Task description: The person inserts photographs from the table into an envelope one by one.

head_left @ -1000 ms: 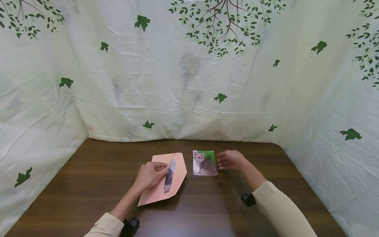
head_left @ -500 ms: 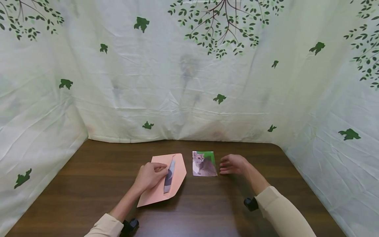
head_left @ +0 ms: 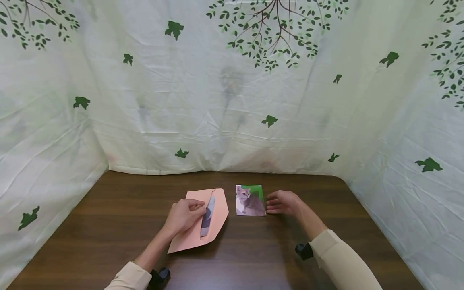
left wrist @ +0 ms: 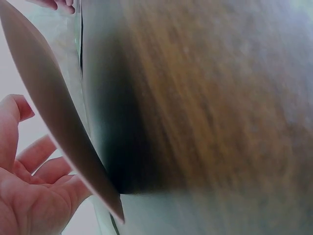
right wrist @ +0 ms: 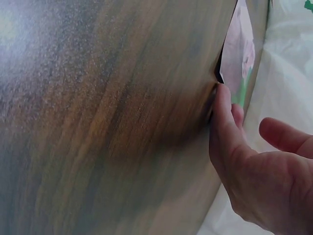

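Note:
My left hand point(head_left: 184, 216) pinches the opening edge of a pink paper envelope point(head_left: 220, 207), whose flap points right. Inside the slit shows a strip of a bluish-purple print point(head_left: 206, 222). Seen edge-on in the left wrist view, the envelope point(left wrist: 58, 103) is tilted up off the table. To its right lies a photo of a kitten point(head_left: 250, 201) with a green background. At that photo's right edge is my right hand point(head_left: 284, 202), fingers extended. The right wrist view has its fingertips at the corner of the photo point(right wrist: 237, 54), which lifts slightly; the thumb stands apart.
Everything lies on a brown wooden table point(head_left: 119, 213). A white cloth point(head_left: 152, 100) printed with green leaves and branches hangs behind and at both sides. Black wrist cameras point(head_left: 303, 251) sit under both wrists.
My right hand drew back a little to the right from the kitten photo, then came in again to its edge. The left hand and the envelope have stayed in place.

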Demonstrator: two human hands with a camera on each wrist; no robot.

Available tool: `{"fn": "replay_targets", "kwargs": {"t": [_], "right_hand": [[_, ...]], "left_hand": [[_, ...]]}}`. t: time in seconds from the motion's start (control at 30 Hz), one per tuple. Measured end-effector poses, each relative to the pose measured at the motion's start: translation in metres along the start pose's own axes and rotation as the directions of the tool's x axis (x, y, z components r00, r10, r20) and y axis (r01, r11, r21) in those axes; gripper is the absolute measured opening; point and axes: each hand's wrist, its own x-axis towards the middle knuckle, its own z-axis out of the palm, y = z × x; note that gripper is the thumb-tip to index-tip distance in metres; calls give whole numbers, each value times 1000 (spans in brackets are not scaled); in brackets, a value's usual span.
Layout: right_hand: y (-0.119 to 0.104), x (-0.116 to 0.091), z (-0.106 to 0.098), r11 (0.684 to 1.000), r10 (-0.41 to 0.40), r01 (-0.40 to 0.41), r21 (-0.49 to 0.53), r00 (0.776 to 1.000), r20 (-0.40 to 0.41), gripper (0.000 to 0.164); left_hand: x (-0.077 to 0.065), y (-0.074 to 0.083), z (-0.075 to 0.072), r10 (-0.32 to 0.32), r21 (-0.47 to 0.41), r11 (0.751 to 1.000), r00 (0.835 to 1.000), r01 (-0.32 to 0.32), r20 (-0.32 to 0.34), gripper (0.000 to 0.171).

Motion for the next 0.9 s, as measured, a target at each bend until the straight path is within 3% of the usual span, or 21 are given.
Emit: {"fn": "replay_targets", "kwargs": {"t": [0.27, 0.7, 0.9], "right_hand": [[3, 2, 1, 999, 12, -11, 33, 999, -32, 45], [0, 0, 10, 1000, 1, -2, -26, 1000, -28, 44], [2, 1, 12, 1000, -2, 2, -2, 1000, -17, 45]], "left_hand": [[-1, 0, 1, 1, -8, 1000, 1000, -1, -4, 26], [-2, 1, 0, -13, -4, 1000, 1000, 13, 2, 27], [-2, 0, 1, -6, -7, 1000, 1000, 6, -7, 27]]}}
